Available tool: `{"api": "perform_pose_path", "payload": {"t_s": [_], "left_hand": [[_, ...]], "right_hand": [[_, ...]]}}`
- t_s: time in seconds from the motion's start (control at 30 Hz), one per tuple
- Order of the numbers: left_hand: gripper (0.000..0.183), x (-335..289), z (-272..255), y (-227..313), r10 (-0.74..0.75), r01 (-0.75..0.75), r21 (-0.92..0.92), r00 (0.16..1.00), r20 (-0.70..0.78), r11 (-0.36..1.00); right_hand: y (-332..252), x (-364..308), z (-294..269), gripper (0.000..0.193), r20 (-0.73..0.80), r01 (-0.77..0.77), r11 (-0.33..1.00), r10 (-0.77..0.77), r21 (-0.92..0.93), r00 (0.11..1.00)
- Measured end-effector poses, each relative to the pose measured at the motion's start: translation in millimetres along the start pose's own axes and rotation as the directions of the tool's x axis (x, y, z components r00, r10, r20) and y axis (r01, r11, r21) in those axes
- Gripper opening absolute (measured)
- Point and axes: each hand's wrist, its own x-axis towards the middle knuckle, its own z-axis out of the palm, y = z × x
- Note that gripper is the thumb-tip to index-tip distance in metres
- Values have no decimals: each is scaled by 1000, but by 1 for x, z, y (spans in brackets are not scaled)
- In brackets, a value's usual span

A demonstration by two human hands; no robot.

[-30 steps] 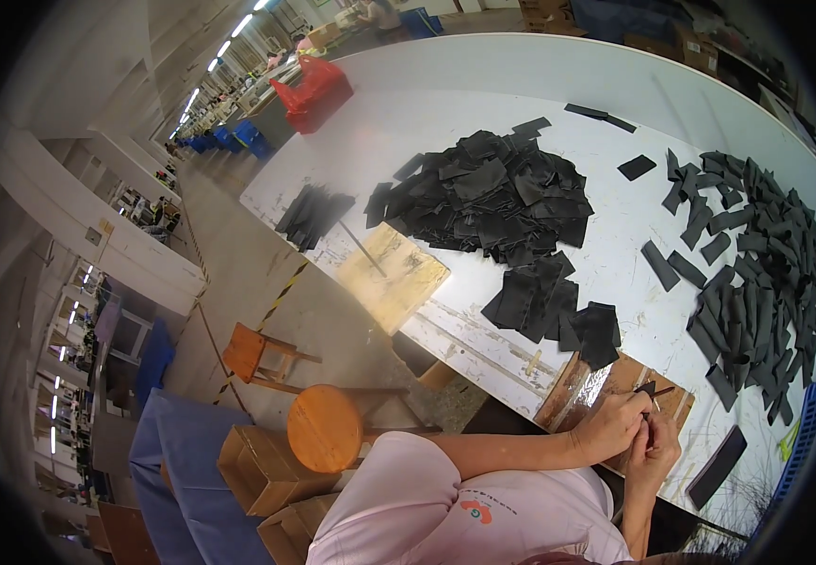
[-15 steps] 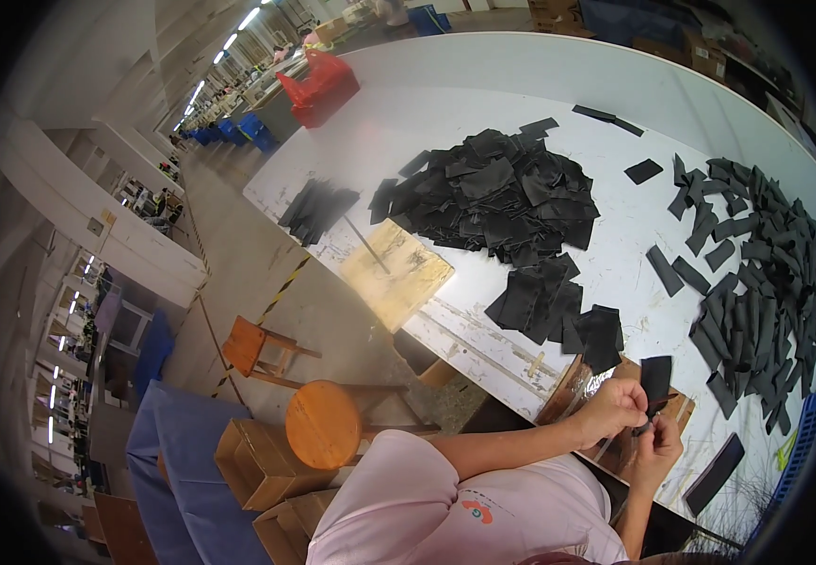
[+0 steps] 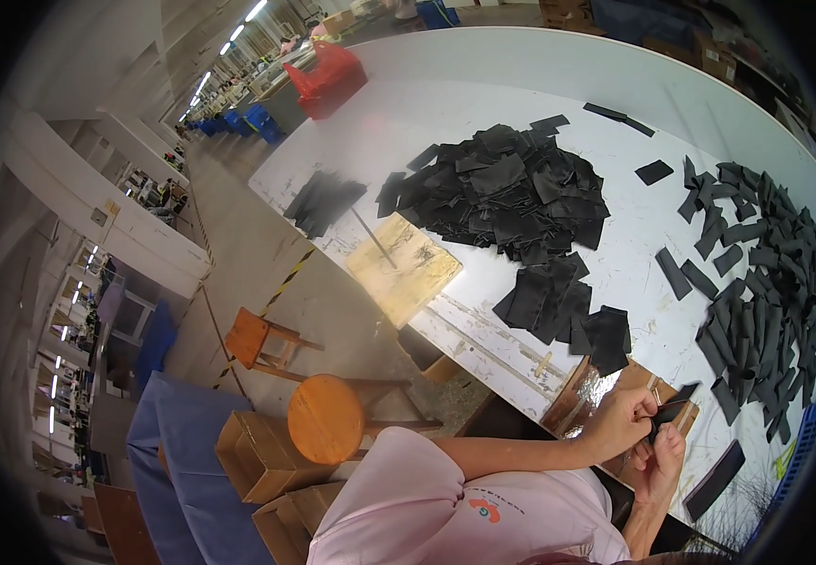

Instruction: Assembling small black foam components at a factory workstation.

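Near the table's front edge, my left hand (image 3: 618, 424) pinches a small black fabric piece (image 3: 673, 411) from its left side. My right hand (image 3: 662, 460) is closed on its lower part, close to the left. The piece is tilted, and the fingers partly hide it. Beneath both hands lies a brown wooden board (image 3: 581, 388) with a shiny patch. Flat black fabric pieces (image 3: 607, 337) lie just beyond the board. A single long black piece (image 3: 714, 480) rests to the right of my right hand.
A large heap of flat black pieces (image 3: 511, 193) covers the middle of the white table (image 3: 445, 104). Folded black pieces (image 3: 756, 311) pile up at the right. A wooden block with a metal rod (image 3: 406, 268) stands at the left edge; a round stool (image 3: 326, 418) and cardboard boxes (image 3: 262, 457) are below.
The black piece stood upright above my fingers and now leans over to the right, lower between both hands. My hands stay close together; the whole view has shifted slightly.
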Motion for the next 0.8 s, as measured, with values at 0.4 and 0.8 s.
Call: {"api": "perform_pose_path", "payload": {"t_s": [0.4, 0.8], "left_hand": [[23, 7, -16, 17, -159, 235, -236, 940, 301, 943], [43, -5, -3, 51, -161, 287, -213, 870, 467, 934]], "right_hand": [[-4, 1, 0, 23, 17, 148, 936, -151, -320, 988], [-13, 1, -5, 28, 164, 376, 876, -341, -302, 926]]}}
